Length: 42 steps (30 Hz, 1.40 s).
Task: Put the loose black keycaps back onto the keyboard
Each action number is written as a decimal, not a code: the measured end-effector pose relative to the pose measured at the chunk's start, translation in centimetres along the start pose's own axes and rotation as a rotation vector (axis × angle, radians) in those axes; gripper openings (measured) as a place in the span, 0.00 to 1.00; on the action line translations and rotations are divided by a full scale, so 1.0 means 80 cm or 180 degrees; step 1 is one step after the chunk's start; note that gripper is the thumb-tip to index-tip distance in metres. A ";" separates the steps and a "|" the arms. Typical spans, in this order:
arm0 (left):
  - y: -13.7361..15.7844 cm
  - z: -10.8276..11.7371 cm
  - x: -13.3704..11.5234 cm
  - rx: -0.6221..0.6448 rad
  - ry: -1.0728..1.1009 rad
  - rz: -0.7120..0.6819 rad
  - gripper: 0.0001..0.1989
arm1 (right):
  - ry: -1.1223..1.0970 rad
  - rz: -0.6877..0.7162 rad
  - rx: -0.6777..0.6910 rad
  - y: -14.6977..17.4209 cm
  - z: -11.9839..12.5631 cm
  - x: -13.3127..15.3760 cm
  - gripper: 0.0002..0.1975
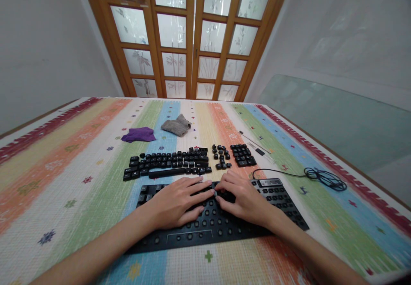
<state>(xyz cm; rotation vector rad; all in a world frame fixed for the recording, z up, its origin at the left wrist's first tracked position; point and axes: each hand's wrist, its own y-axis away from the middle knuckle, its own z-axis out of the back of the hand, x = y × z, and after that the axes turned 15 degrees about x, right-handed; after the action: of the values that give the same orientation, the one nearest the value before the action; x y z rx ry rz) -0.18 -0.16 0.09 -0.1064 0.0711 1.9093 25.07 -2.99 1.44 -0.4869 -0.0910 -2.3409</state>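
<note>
A black keyboard (189, 235) lies in front of me, most of its keycaps off and the key posts bare. Some keycaps (147, 189) sit in place at its upper left. My left hand (180, 201) rests across the keyboard, fingers stretched out, the index fingertip reaching its upper middle. My right hand (240, 195) meets it there with bent fingers, thumb and index closed around a small keycap that is mostly hidden by the fingertips. Behind the keyboard, loose black keycaps (167, 163) lie in rows, with a smaller group (221, 156) and a number-pad block (243, 154) to the right.
A purple cloth (139, 134) and a grey cloth (177, 125) lie farther back on the striped tablecloth (80, 216). Thin tools (256, 142) lie at back right. The keyboard's cable (326, 178) is coiled at the right. Wooden glass doors (192, 40) stand beyond the table.
</note>
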 end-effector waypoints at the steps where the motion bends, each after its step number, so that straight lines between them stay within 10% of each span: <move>1: 0.000 0.000 0.000 -0.0005 -0.0019 -0.0005 0.23 | 0.0002 -0.0002 -0.0004 0.000 0.000 0.000 0.06; 42: -0.001 -0.002 0.000 -0.0043 -0.0051 -0.0069 0.21 | 0.0137 0.0199 -0.0034 -0.005 -0.004 0.001 0.16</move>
<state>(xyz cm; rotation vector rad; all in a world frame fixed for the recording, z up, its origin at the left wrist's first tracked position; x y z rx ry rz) -0.08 -0.12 -0.07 -0.1004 0.0460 1.8890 24.68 -2.83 1.19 -0.4382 -0.0422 -2.2903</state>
